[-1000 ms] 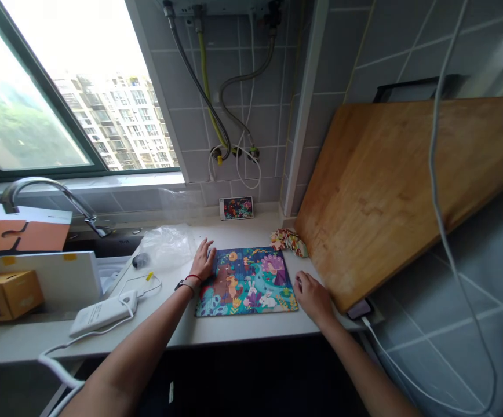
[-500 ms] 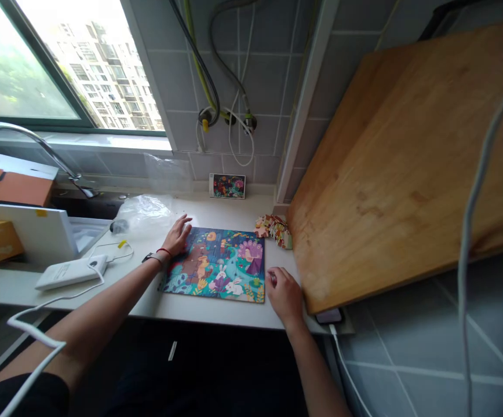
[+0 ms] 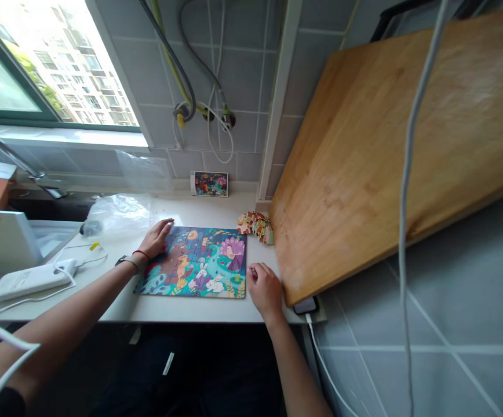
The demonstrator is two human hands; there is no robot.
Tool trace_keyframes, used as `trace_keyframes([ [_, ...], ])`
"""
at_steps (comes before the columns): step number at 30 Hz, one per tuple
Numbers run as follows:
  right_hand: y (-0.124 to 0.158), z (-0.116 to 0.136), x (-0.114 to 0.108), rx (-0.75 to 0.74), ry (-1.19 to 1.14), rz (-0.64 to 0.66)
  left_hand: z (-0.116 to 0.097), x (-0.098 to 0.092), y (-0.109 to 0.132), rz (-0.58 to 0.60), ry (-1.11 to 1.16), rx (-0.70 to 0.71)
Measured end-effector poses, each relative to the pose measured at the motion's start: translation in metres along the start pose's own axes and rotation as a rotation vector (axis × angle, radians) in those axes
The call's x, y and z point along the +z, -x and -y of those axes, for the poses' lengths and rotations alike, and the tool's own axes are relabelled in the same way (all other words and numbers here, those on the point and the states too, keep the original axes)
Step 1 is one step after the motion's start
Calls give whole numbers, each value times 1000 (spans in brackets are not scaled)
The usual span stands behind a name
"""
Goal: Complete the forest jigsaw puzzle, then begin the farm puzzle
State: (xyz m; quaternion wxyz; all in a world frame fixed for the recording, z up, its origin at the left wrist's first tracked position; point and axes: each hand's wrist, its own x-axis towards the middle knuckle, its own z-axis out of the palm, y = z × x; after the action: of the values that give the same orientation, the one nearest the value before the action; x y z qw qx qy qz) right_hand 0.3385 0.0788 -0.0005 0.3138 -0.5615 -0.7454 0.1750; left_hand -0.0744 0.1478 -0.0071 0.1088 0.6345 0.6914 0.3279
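Observation:
A colourful jigsaw puzzle [image 3: 199,263] with rabbits and a peacock lies flat on the white countertop, its pieces joined into a rectangle. Along its upper left edge rests my left hand [image 3: 156,238], fingers stretched out and the thumb side against the puzzle. My right hand [image 3: 265,289] sits beside the puzzle's right edge with its fingers curled in; whatever it may hold is hidden. Behind that hand, against the wooden board, a fanned stack of puzzle pieces or cards [image 3: 258,226] stands at the puzzle's upper right corner. A small picture card [image 3: 210,184] with a similar scene leans on the wall.
A large wooden board [image 3: 364,162] leans in on the right, with a phone [image 3: 306,305] under its lower corner. Left of the puzzle are crumpled clear plastic [image 3: 119,213], a white power bank [image 3: 32,281] with cables, a white box [image 3: 6,240] and the sink faucet [image 3: 38,174].
The view has swung to the right, so everything appears shifted left. Both hands keep nearly the same places against the puzzle, which has not visibly changed.

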Motion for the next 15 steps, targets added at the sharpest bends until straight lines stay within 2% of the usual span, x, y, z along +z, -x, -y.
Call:
trace_keyframes([
  [8,-2,-3,2,-27,-14,-13,-6,-1,3,43,43,32],
  [15,-1,-6,5,-52,73,9,-4,-1,13,-15,126,99],
])
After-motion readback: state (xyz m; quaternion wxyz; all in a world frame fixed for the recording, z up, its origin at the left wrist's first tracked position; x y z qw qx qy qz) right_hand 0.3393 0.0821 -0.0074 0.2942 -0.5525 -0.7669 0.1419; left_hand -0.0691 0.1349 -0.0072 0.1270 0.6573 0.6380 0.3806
